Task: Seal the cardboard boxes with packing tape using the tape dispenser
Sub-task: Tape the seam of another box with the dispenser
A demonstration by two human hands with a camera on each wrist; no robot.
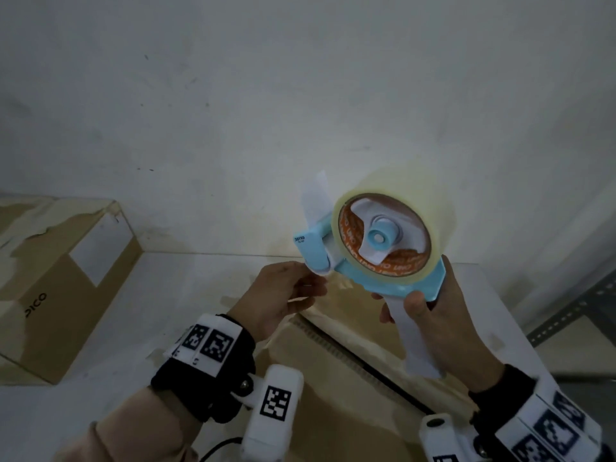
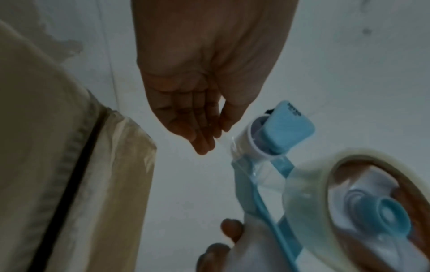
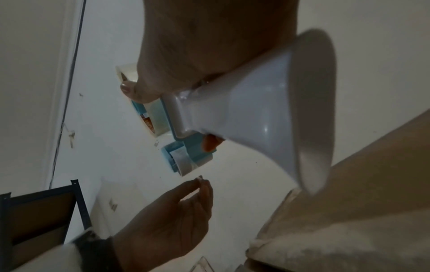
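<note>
Right hand (image 1: pixel 430 315): fingers wrapped round the white handle of the tape dispenser (image 1: pixel 373 255), held raised above the cardboard box (image 1: pixel 350 388)
Left hand (image 1: pixel 283 295): palm up, fingers loosely extended and together, fingertips (image 2: pixel 204 145) just beside the dispenser's front roller (contact with the clear tape end cannot be confirmed; blurred)
Tape roll (image 1: pixel 400 228): mounted on dispenser
Second box (image 1: pixel 60 281): far left on the white surface

A scuffed, stained white wall (image 1: pixel 233 95) rises behind a white tabletop (image 1: pixel 186 278). Dark perforated metal shelving (image 1: pixel 573 315) stands at the right. The light is dim.
</note>
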